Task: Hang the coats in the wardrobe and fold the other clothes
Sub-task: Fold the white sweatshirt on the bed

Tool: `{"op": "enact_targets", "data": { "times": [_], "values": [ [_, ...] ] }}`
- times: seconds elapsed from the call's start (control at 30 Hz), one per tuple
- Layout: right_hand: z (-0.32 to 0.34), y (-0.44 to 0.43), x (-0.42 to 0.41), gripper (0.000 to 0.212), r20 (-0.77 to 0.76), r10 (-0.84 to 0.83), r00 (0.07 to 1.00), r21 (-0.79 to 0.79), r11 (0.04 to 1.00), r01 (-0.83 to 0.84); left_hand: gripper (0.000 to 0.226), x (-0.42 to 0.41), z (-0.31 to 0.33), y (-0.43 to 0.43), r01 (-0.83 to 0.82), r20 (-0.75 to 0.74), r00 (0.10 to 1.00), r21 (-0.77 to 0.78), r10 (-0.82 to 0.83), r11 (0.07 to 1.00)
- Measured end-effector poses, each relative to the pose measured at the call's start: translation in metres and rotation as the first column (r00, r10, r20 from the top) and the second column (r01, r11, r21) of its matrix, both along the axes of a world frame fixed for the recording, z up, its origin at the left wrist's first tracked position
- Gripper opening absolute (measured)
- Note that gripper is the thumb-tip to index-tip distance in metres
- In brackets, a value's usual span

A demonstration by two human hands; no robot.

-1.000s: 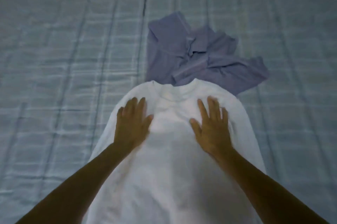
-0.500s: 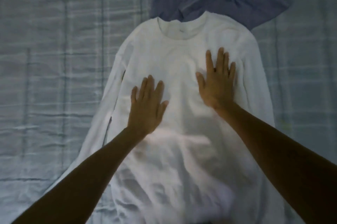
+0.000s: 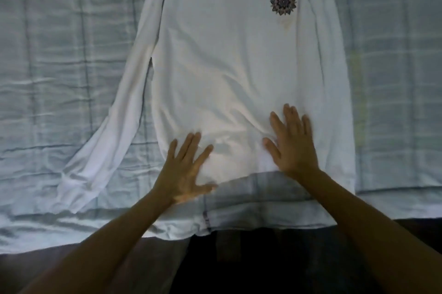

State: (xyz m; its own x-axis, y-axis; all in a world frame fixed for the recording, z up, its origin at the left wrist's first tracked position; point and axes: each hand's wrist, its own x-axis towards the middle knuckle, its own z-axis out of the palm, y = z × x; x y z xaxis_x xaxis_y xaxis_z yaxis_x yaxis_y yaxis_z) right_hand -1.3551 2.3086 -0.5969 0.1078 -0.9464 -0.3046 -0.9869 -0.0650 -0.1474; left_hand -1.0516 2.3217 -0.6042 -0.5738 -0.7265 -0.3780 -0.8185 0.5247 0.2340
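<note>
A white long-sleeved shirt (image 3: 222,59) lies spread flat on the bed, front up, with a dark flower-shaped emblem (image 3: 283,1) on its chest. Its collar is cut off by the top of the view. One sleeve (image 3: 112,131) trails down to the left, and the other lies along the right side. My left hand (image 3: 185,170) presses flat on the hem, fingers spread. My right hand (image 3: 291,140) lies flat on the lower right of the shirt, fingers apart. Neither hand holds anything.
The bed is covered by a pale blue checked sheet (image 3: 59,54), slightly wrinkled. Its near edge (image 3: 71,238) runs across the lower part of the view, with dark floor (image 3: 239,265) below it.
Both hands have slid down the shirt from the chest to the hem. The view has dropped, so the purple garment beyond the collar is out of sight and the emblem is uncovered.
</note>
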Motion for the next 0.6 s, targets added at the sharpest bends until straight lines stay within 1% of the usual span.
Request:
{"op": "enact_targets", "data": {
  "times": [0.07, 0.17, 0.27, 0.37, 0.4, 0.47, 0.5, 0.53, 0.6],
  "values": [
    [0.003, 0.028, -0.008, 0.069, 0.01, 0.014, 1.0, -0.044, 0.999, -0.013, 0.092, 0.005, 0.001, 0.011, 0.005, -0.012, 1.0, -0.023, -0.005, 1.0],
    [-0.001, 0.069, -0.018, 0.079, 0.013, 0.037, 0.999, -0.048, 0.998, -0.036, 0.08, -0.005, 0.002, 0.024, 0.035, -0.053, 0.998, -0.083, -0.04, 0.996],
    [-0.005, 0.086, -0.026, 0.079, 0.033, 0.044, 0.998, -0.053, 0.998, -0.042, 0.076, -0.016, 0.007, 0.026, 0.059, -0.079, 0.995, -0.112, -0.068, 0.992],
    [-0.004, 0.083, -0.026, 0.072, 0.019, 0.048, 0.999, -0.062, 0.997, -0.047, 0.077, -0.015, 0.014, 0.015, 0.1, -0.019, 0.994, -0.168, -0.105, 0.981],
    [-0.005, 0.081, -0.027, 0.075, 0.015, 0.018, 1.0, -0.061, 0.998, -0.017, 0.08, -0.013, 0.016, 0.01, 0.106, 0.014, 0.994, -0.177, -0.105, 0.979],
    [-0.005, 0.079, -0.029, 0.09, 0.015, -0.048, 0.999, -0.052, 0.997, 0.049, 0.09, -0.006, 0.021, 0.002, 0.116, 0.08, 0.991, -0.169, -0.104, 0.979],
    [-0.004, 0.078, -0.03, 0.096, 0.016, -0.054, 0.998, -0.05, 0.997, 0.054, 0.095, -0.001, 0.023, 0.001, 0.13, 0.105, 0.988, -0.166, -0.114, 0.977],
    [-0.003, 0.077, -0.031, 0.098, 0.019, -0.037, 0.999, -0.059, 0.998, 0.038, 0.097, 0.004, 0.027, 0.0, 0.148, 0.125, 0.984, -0.17, -0.128, 0.974],
    [0.002, 0.077, -0.034, 0.096, 0.029, 0.022, 0.999, -0.101, 0.995, -0.019, 0.097, 0.015, 0.036, 0.004, 0.181, 0.146, 0.977, -0.182, -0.155, 0.966]
  ]
}}
